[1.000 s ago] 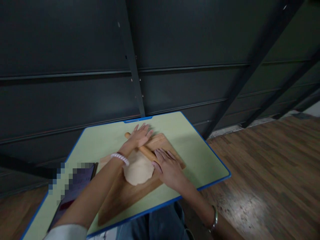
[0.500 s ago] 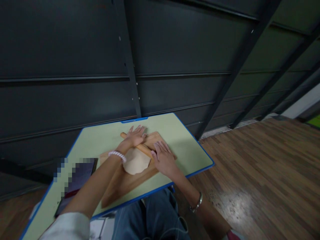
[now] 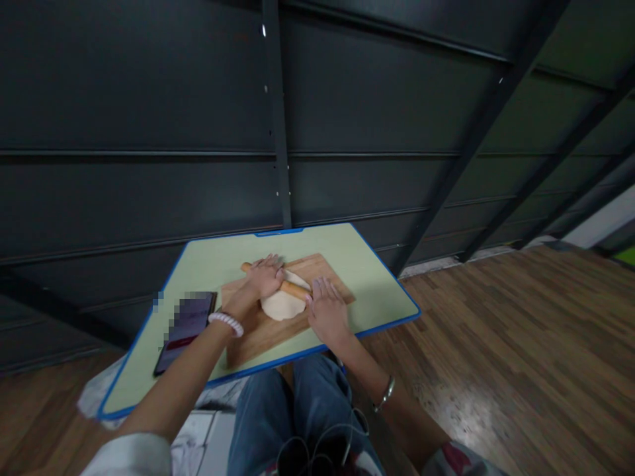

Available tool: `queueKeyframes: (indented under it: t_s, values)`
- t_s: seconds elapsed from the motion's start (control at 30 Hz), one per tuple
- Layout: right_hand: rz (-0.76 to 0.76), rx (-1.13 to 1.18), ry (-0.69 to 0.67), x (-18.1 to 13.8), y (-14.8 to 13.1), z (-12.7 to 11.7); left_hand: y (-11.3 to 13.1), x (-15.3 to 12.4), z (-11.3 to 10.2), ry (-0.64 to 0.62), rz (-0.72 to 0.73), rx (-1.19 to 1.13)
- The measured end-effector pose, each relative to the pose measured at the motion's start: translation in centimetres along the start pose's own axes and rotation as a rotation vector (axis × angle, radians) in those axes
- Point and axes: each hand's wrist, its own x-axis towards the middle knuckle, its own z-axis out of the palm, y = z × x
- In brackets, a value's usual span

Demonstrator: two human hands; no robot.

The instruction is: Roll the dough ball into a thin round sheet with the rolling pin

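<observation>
A pale, flattened round of dough (image 3: 282, 307) lies on a wooden cutting board (image 3: 251, 346). Across the dough rests a wooden rolling pin (image 3: 294, 289), with dough showing on both its far and near sides. My left hand (image 3: 266, 274) lies over the pin's left part, palm down and fingers stretched forward past it. At the pin's right end is my right hand (image 3: 327, 309), also palm down, its fingers extended over the board and its thumb beside the pin. The pin's right tip is hidden by that hand.
The board sits on a light-green folding table (image 3: 377, 291) with a blue rim. A dark tablet-like device (image 3: 191, 324), partly pixelated, lies left of the board. Beyond the table stands a dark panelled wall (image 3: 367, 99). My legs (image 3: 268, 413) are under the near edge.
The rolling pin has come from the dough's far edge back over its middle, both hands moving with it. My view has shifted, showing more of the table's left side.
</observation>
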Motion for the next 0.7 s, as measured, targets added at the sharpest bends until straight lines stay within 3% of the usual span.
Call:
queueKeyframes:
  t_s: [0.33, 0.7]
  values:
    - [-0.019, -0.001, 0.057, -4.8, -4.1, 0.8, -0.7, -2.2, -0.1, 0.118, 0.076, -0.005]
    - [-0.141, 0.025, 0.048, -1.9, 0.5, 0.8, -0.8, -1.1, -0.4, 0.112, 0.129, 0.044]
